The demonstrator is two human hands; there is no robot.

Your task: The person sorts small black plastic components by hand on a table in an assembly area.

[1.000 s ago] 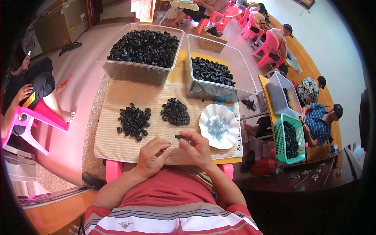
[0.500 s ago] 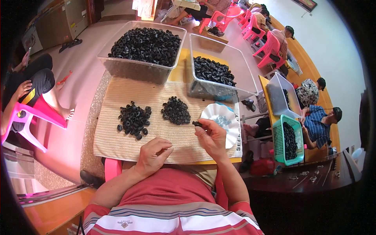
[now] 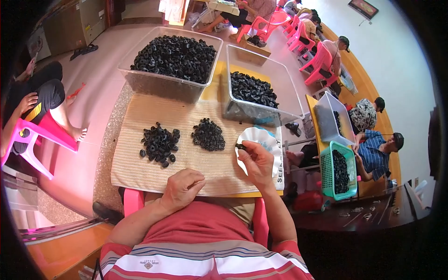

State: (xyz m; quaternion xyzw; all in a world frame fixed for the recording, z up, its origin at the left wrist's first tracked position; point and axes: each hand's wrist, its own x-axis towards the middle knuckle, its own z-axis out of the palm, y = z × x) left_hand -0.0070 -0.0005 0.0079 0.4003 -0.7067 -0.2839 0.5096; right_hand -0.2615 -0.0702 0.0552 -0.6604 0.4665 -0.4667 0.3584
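My right hand (image 3: 257, 163) pinches a small black part (image 3: 240, 146) between thumb and fingers, over the left side of a white fluted plate (image 3: 273, 171). Small pale-blue bits on that plate are partly hidden by the hand. At the front edge of the towel-covered table, my left hand (image 3: 182, 187) rests with its fingers curled in, and nothing shows in it. Ahead of it lie two heaps of small black ring-shaped parts: a looser left pile (image 3: 159, 142) and a tighter middle pile (image 3: 208, 135).
Behind the piles stand two clear plastic bins, a fuller left bin (image 3: 163, 80) and a right bin (image 3: 254, 111), both holding black parts. At right, a co-worker (image 3: 377, 151) sits by a green basket (image 3: 328, 179). Another person (image 3: 46, 100) sits at left near a pink stool (image 3: 35, 140).
My right hand has shifted slightly right and down with the black part, now over the plate. The left hand's fingers have curled in a little more. The view has tilted slightly.
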